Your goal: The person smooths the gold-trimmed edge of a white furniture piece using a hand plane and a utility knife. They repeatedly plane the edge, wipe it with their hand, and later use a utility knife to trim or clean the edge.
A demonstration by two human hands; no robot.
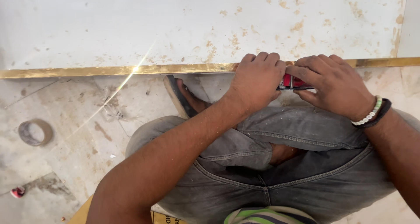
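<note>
A small red tool (292, 81) with a dark edge lies level, pinched between the two hands, mostly hidden by fingers; its exact kind cannot be told; it sits just below the gold trim strip (131, 69), a thin shiny band running straight across the lower edge of the white speckled panel (153, 23).

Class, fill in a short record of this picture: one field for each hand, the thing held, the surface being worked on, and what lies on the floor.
Left hand: fist closed on one end of the red tool, pressed at the gold strip
Right hand: gripping the red tool's other end
Red tool: small, mostly hidden between both hands
Gold strip: runs along the white panel's edge
White panel: speckled with tan stains
Floor: tape roll at left
</note>
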